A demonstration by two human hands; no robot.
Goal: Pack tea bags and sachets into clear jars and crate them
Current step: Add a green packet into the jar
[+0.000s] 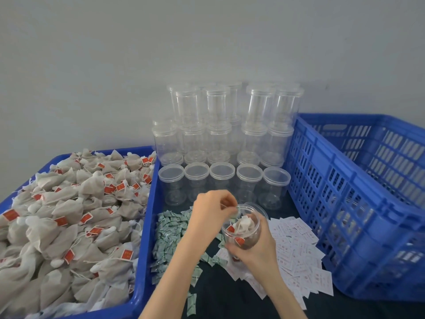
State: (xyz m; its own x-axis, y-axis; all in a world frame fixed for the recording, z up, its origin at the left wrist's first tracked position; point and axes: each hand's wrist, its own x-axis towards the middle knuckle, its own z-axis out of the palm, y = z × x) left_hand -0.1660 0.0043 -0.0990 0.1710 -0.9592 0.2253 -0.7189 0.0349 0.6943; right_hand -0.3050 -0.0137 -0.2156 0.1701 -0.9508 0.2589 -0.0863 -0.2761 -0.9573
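My right hand (255,249) grips a clear jar (245,229), tilted toward me and holding several tea bags with red tags. My left hand (211,210) pinches a small green sachet at the jar's open mouth. A blue tub (145,226) on the left is heaped with grey tea bags (69,215). Green sachets (170,236) lie in a pile under my left forearm. White sachets (299,245) are spread to the right of the jar.
Empty lidded clear jars (225,139) are stacked in tiers against the wall, with a front row (223,180) just beyond my hands. A large blue slatted crate (358,203) stands at the right. The table top is dark.
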